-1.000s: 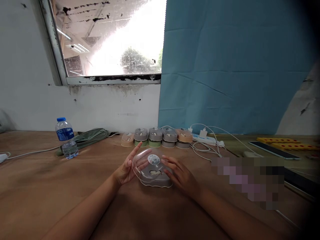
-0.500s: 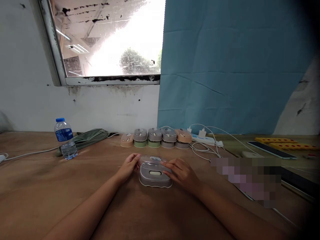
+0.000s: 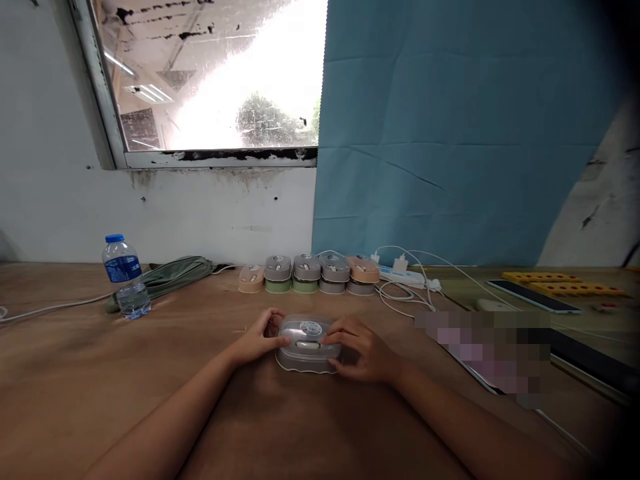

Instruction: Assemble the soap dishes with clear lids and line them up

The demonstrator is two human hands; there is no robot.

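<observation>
In front of me on the table sits a small grey oval box (image 3: 300,364) with a scalloped bottom edge. A clear plastic lid (image 3: 290,328) with a round white label lies over it, and a pale oval piece shows at its middle. My left hand (image 3: 261,339) grips the lid's left side, thumb on the front and fingers curled behind. At the right end, my right hand (image 3: 364,350) has its fingers on the lid's top and its thumb low by the box's side. Whether the lid is fully seated I cannot tell.
Several similar boxes (image 3: 305,268), mostly stacked in pairs, line the wall. A water bottle (image 3: 125,277) and a green pouch (image 3: 175,277) stand left. Rightward are a power strip (image 3: 410,276) with white cables, a phone (image 3: 533,296) and yellow perforated bars (image 3: 565,287).
The clear lid has tipped down from a raised, tilted pose onto the grey box. My left thumb has come onto its front, and my right thumb has dropped to the box's side.
</observation>
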